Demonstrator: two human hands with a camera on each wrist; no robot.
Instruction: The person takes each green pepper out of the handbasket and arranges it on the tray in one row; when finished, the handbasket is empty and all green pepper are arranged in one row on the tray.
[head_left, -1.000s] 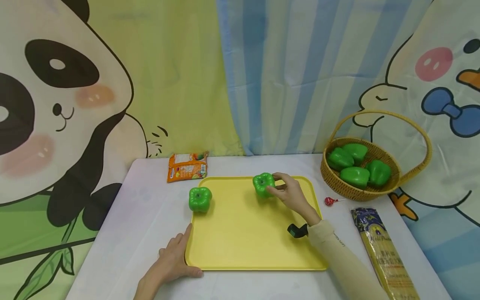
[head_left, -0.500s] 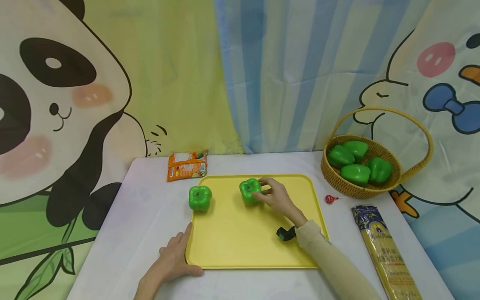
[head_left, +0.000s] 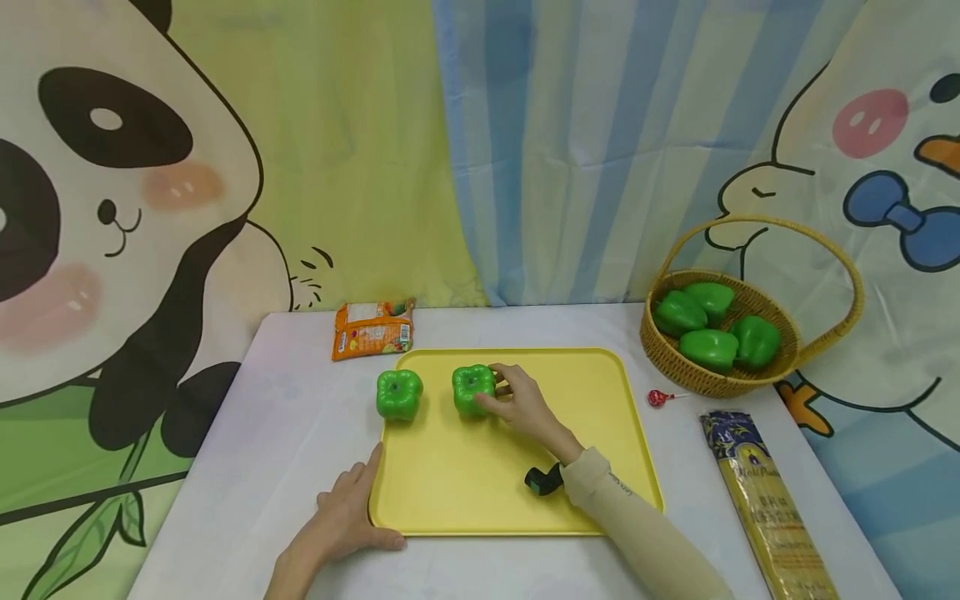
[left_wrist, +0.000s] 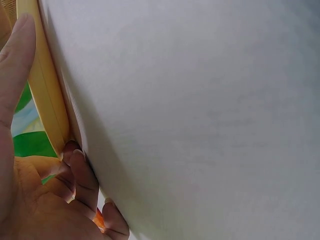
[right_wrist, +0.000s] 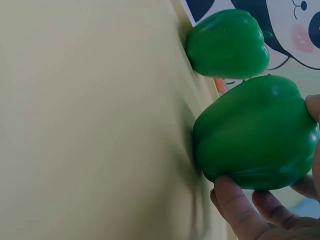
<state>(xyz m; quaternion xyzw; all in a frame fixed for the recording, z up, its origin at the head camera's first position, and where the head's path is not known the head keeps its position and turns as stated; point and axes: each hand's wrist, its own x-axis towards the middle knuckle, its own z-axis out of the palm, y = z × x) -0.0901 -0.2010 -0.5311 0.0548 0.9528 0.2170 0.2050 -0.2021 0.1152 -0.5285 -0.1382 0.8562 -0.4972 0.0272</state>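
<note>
A green bell pepper (head_left: 472,388) stands low over the yellow tray (head_left: 480,492), left of its middle. My right hand (head_left: 522,403) grips it from the right side, thumb in front and fingers behind. In the right wrist view, the held pepper (right_wrist: 255,135) is close to the tray surface. A second green bell pepper (head_left: 399,395) sits at the tray's left edge, a short gap from the first. My left hand (head_left: 341,510) rests spread at the tray's near left corner, index finger along the left rim and thumb at the front. The left wrist view shows its fingers (left_wrist: 86,182) against the rim.
A wicker basket (head_left: 678,375) with several green bell peppers stands at the back right. Below it lie a red lollipop (head_left: 657,398) and a long pack of spaghetti (head_left: 772,508). An orange snack packet (head_left: 373,328) lies behind the tray, on the white table (head_left: 225,433).
My right hand has moved left across the tray with the bell pepper and slightly toward me, bringing it close to the second pepper. The left hand has stayed at the tray corner.
</note>
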